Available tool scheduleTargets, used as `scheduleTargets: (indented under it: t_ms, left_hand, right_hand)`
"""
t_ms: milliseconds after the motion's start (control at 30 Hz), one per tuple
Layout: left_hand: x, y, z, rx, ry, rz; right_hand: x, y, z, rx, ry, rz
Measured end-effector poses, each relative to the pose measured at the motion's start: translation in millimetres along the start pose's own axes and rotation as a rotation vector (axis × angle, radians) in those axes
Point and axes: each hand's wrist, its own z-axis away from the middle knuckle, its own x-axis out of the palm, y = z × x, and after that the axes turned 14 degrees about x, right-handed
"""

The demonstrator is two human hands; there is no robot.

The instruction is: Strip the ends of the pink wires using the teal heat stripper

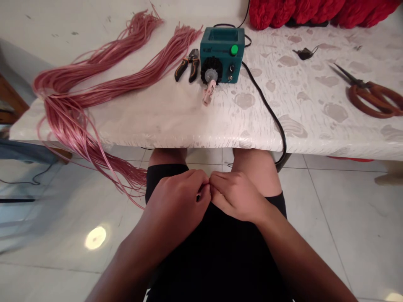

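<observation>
My left hand (179, 197) and my right hand (234, 195) rest together on my lap, below the table's front edge. Their fingertips meet in a pinch. A small dark item shows between them, too small to name. On the white table (176, 121) above stands a green box-shaped machine (223, 54) with a green button, a black toothed wheel and a pink clip at its front. A long bundle of pink strands (94, 79) lies on the table's left side and hangs over its edge toward my left knee.
Black-and-orange pliers (188, 65) lie left of the machine. A black cable (267, 109) runs from it over the table edge. Orange-handled scissors (371, 94) lie at the right. Red fluffy material (315, 12) is piled at the back right. A small dark clip (304, 53) lies near it.
</observation>
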Motion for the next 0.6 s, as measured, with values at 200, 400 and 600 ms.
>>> scheduleTargets:
  t_ms: [200,400,600]
  left_hand:
    - [-4.0,2.3,-1.7,-0.004,-0.176,-0.213]
    - [-2.6,2.7,-2.2,0.009,-0.146,-0.127]
    - [-2.2,1.8,-1.7,-0.051,-0.116,0.028]
  right_hand:
    - [3.3,1.3,-0.5,-0.067,0.040,0.086]
    - [2.6,2.6,0.7,-0.144,0.102,0.073]
    - [1.0,2.3,0.7,-0.199,0.164,0.061]
